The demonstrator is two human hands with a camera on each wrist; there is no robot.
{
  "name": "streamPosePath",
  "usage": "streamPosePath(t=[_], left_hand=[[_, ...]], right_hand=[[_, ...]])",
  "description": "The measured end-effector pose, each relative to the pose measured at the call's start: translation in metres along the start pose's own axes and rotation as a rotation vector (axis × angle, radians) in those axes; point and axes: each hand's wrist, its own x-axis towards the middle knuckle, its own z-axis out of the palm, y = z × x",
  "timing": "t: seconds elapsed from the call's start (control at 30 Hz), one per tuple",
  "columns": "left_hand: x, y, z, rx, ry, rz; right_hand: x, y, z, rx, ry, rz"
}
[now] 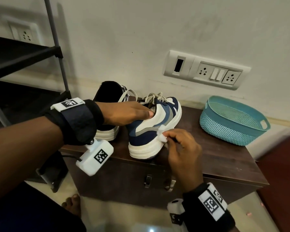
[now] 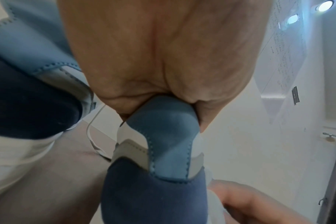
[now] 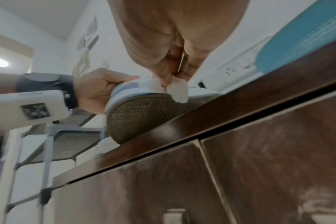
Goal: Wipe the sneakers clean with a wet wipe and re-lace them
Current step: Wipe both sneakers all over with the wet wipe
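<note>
Item: sneaker (image 1: 155,126), suede-like navy and blue panels, smooth white sides, ridged chunky sole, tilted on the dark wood counter (image 1: 224,153). My left hand (image 1: 124,113) grips its padded collar. My right hand (image 1: 181,144) pinches a crumpled white wipe (image 1: 162,134) against the midsole. Second sneaker (image 1: 107,104) behind; perforated teal plastic basket (image 1: 231,131) alongside.

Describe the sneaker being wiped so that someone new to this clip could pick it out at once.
On the dark brown wooden cabinet below the wall sockets stand two blue, white and grey lace-up sneakers, left of a teal plastic basket. The one meant is the nearer sneaker. Unlike its neighbour, it is tilted heel-up, gripped at the collar by the left hand, while the right hand presses a white wipe against its side.
</note>
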Motion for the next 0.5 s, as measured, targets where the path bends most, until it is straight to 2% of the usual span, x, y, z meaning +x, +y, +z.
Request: streamPosePath(t=[0.17, 0.23, 0.33, 0.5], left_hand=[[-0.003, -0.002, -0.004, 0.002, 0.010, -0.004], [-0.004, -0.001, -0.004, 0.040, 0.010, 0.001], [-0.005, 0.001, -0.002, 0.077, 0.010, 0.018], [-0.007, 0.002, -0.002, 0.081, 0.012, 0.014]], right_hand=[[-0.030, -0.031, -0.003, 0.058, -0.201, -0.239], [-0.023, -0.012, -0.005, 0.022, -0.140, -0.200], [-0.011, 0.002, -0.006, -0.063, -0.016, -0.043], [-0.037, -0.024, -0.006, -0.027, -0.247, -0.224]])
